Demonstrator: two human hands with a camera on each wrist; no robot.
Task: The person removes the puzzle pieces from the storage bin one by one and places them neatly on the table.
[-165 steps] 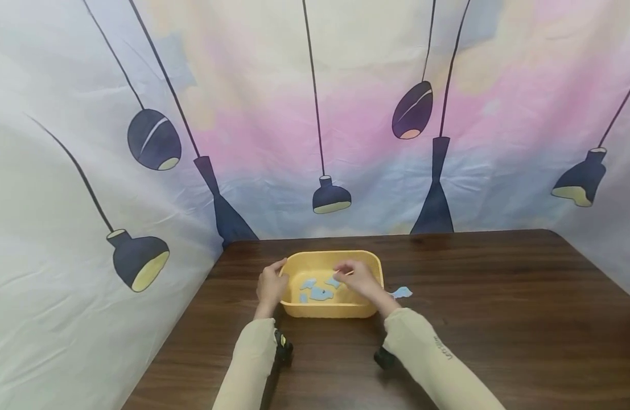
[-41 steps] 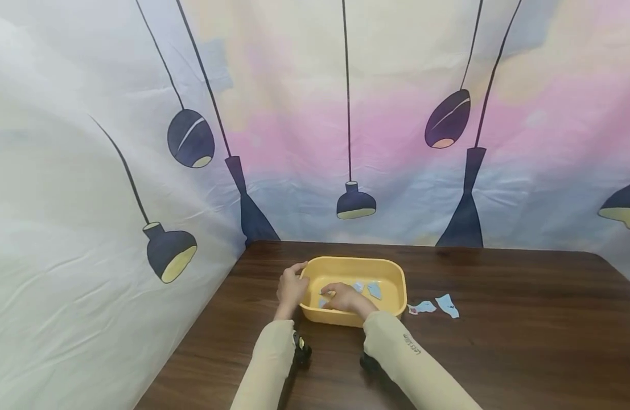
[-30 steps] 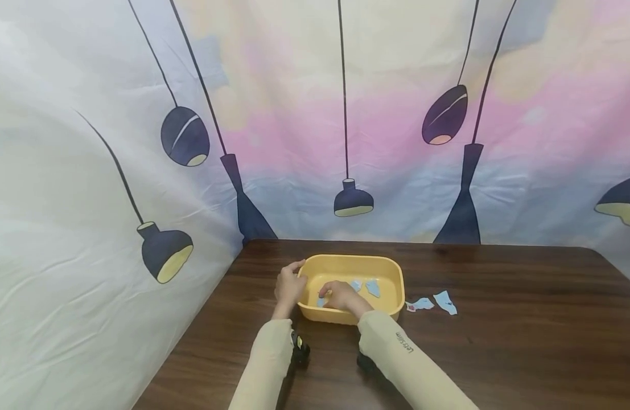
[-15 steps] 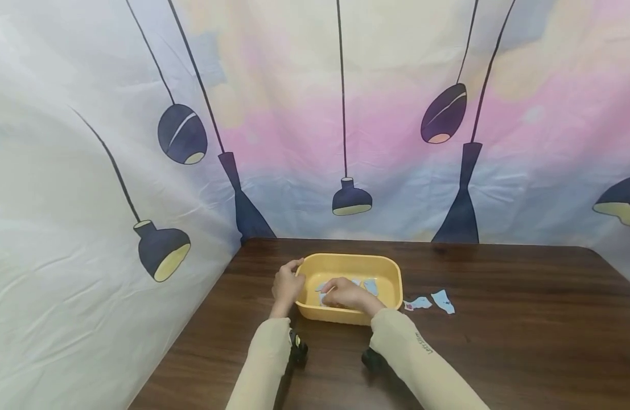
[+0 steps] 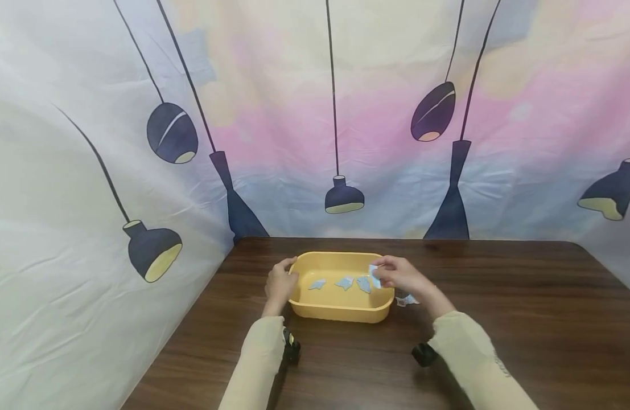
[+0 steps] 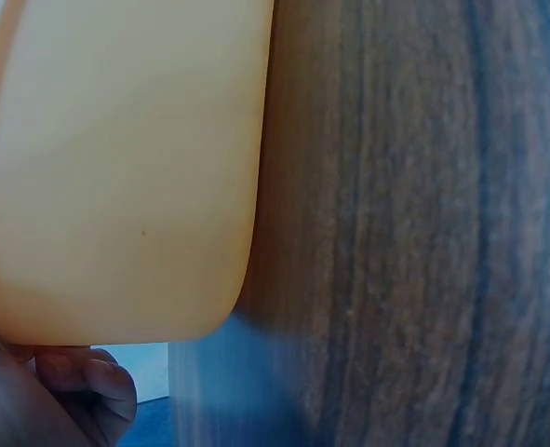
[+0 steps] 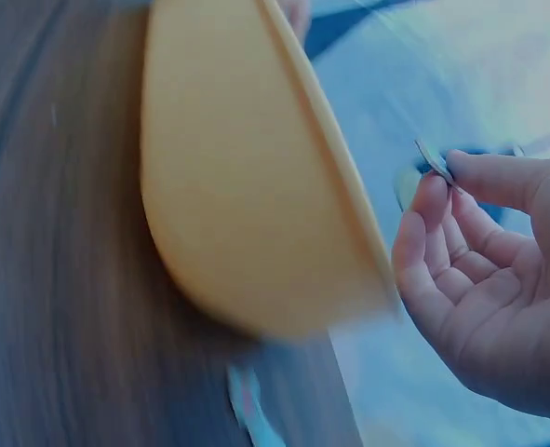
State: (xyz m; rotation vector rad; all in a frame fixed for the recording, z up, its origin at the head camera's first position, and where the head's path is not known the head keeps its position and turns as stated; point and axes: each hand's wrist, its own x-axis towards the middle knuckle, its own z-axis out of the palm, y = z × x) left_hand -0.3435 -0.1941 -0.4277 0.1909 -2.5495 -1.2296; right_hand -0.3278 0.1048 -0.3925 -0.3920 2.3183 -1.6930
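Observation:
A yellow plastic tub [image 5: 340, 313] stands on the table, with my left hand [image 5: 280, 285] gripping its left rim. In the left wrist view, the fingers [image 6: 88, 377] of that hand curl at the tub's end. My right hand [image 5: 400, 275], over the tub's right rim, pinches a thin, flat pale blue piece [image 5: 374, 277] between thumb and fingers; the right wrist view shows it edge-on. Three similar irregular blue pieces [image 5: 344, 283] lie apart on the tub's floor. Another piece [image 5: 407, 300] lies on the table to the right, partly hidden by the right wrist.
The dark wooden table [image 5: 525, 319] extends right of the tub. Behind it hangs a cloth [image 5: 386, 171] printed with lamps. Black wrist devices [image 5: 424, 354] sit under both sleeves.
My right hand has lifted a blue piece from the tub's left part and carried it right to the right rim. The left hand keeps its grip. Earlier, two pieces showed on the table.

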